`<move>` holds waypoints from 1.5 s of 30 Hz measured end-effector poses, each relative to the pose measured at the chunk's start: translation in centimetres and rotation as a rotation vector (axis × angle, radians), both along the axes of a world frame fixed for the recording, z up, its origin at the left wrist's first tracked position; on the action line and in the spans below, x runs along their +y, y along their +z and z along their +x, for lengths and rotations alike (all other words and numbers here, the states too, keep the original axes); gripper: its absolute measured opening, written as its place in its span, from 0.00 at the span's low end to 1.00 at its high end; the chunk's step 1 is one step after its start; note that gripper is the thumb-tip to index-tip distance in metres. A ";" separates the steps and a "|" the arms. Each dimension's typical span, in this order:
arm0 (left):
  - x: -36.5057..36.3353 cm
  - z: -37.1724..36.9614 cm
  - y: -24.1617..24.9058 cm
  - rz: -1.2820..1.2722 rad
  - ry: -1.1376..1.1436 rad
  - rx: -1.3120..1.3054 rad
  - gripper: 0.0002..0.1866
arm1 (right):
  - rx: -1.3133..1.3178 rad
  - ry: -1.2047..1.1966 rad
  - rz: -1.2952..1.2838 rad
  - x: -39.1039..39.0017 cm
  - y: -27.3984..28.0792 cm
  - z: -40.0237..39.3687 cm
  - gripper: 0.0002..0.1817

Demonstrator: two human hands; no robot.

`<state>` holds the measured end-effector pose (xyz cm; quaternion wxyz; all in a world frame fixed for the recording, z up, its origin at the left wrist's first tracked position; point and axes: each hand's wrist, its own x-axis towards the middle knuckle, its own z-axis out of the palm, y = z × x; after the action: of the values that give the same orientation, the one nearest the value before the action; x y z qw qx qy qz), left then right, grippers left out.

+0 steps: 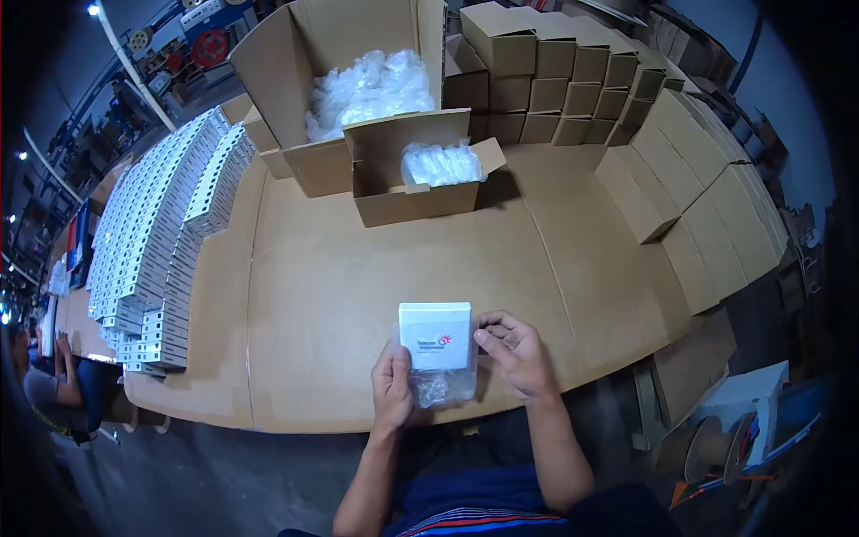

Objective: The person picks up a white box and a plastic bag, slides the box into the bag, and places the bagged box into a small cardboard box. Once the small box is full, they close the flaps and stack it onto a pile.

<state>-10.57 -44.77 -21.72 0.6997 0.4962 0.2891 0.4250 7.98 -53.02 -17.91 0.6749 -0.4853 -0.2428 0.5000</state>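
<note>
A flat white box (435, 327) with a red logo and small print is partly inside a clear plastic bag (447, 385), near the table's front edge. Small clear pieces or crumpled plastic show in the bag's lower part; I cannot make out which. My left hand (392, 383) is closed on the left side of the bag and box, its thumb lying on the front. My right hand (519, 353) is closed at the right side, thumb and forefinger pinching the bag's edge beside the box.
An open carton (416, 204) with clear bags stands ahead, before a larger carton (318, 170) of clear bags. White boxes (161, 242) are stacked at left. Brown cartons (555, 58) line the back, and more cartons (716, 215) stand right. Another person (58, 389) sits far left.
</note>
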 end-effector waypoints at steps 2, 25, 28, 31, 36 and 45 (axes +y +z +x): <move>0.1 0.0 0.0 0.055 -0.011 0.013 0.28 | -0.025 -0.045 0.038 0.0 -1.0 -0.5 0.08; 0.0 0.9 4.3 0.282 -0.055 0.119 0.36 | -0.152 -0.076 0.235 0.9 -0.5 -2.3 0.26; 0.4 0.6 4.5 0.208 -0.119 0.156 0.25 | -0.207 0.001 0.192 0.3 0.0 -1.7 0.22; 0.4 0.5 4.1 0.063 -0.177 0.094 0.15 | -0.305 0.068 0.229 0.4 -0.2 -1.3 0.14; 0.4 0.8 3.9 -0.063 -0.063 0.134 0.13 | -0.365 0.021 0.163 0.4 -0.6 -0.6 0.04; 0.7 1.2 3.8 -0.035 -0.007 0.225 0.14 | -0.681 0.061 0.267 0.3 0.6 0.1 0.10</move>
<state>-9.41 -44.12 -17.94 0.6729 0.5296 0.3713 0.3589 8.06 -52.75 -17.36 0.5977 -0.5242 -0.5308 0.2936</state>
